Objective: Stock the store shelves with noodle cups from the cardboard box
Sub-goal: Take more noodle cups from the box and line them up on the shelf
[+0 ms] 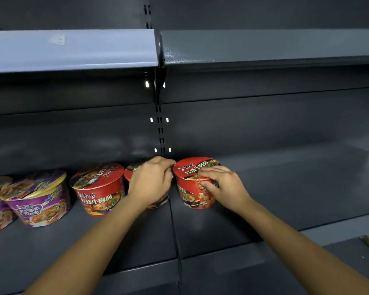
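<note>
On the dark shelf, just right of its centre seam, the right hand grips a red noodle cup with a printed lid. Just left of the seam, the left hand clasps another red cup.

On the lid of the red round noodle cup at the right the brand 康师傅 and the name 红烧牛肉面 are printed in white, and 肉面 is seen on its wall beside the right hand. The same brand and name are carried on both lid and wall of the red round noodle cup at the left, while the print of the red cup between them is mostly hidden by the left hand. On the purple round noodle cup a white label ending in 牛肉面 is shown, the rest being too blurred to read.
</note>
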`<state>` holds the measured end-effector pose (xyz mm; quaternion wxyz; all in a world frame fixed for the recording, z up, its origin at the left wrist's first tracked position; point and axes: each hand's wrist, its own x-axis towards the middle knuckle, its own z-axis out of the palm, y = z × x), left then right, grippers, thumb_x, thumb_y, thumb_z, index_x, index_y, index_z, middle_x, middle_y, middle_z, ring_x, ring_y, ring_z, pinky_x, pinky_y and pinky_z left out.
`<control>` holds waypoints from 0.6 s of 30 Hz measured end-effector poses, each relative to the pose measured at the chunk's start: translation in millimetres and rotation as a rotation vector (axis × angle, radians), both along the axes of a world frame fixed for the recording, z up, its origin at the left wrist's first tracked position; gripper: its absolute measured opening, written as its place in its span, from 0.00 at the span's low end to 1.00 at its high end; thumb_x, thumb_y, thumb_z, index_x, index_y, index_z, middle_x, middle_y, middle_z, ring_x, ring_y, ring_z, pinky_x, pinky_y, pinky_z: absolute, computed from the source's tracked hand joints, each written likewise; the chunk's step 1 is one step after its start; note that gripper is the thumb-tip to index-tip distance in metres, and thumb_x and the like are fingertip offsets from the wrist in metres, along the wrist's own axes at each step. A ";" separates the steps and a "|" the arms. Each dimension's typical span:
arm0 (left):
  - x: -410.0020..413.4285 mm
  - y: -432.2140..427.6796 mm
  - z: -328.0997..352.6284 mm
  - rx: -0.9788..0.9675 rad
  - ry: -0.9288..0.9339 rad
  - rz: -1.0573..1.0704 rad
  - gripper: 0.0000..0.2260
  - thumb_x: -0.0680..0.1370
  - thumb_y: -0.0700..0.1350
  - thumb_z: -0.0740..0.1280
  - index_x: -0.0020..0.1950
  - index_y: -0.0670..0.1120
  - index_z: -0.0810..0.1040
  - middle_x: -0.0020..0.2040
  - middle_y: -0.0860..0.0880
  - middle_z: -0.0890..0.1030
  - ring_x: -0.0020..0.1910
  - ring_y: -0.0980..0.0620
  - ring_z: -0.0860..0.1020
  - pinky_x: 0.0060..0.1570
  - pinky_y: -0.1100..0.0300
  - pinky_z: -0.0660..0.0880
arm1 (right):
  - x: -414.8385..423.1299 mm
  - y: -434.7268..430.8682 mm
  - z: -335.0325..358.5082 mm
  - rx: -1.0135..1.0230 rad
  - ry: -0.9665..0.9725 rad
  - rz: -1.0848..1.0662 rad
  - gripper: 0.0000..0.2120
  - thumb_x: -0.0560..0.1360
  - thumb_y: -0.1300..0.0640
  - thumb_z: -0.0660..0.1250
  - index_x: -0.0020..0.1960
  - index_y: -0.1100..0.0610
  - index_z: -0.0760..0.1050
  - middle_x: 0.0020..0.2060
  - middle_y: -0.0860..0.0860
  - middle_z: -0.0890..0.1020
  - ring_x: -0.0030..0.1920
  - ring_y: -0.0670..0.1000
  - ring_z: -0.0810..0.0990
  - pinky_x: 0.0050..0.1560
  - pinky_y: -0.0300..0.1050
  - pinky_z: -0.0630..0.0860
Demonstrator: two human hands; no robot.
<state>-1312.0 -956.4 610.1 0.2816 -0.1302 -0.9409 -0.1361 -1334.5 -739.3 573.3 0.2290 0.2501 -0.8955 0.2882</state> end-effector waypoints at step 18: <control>-37.3 -28.2 -18.5 -0.246 -0.208 -0.001 0.24 0.80 0.55 0.59 0.76 0.56 0.59 0.74 0.53 0.66 0.73 0.51 0.64 0.70 0.52 0.64 | -28.7 -24.5 -0.7 0.051 0.087 -0.124 0.17 0.75 0.50 0.68 0.62 0.52 0.78 0.60 0.48 0.80 0.63 0.50 0.73 0.67 0.49 0.67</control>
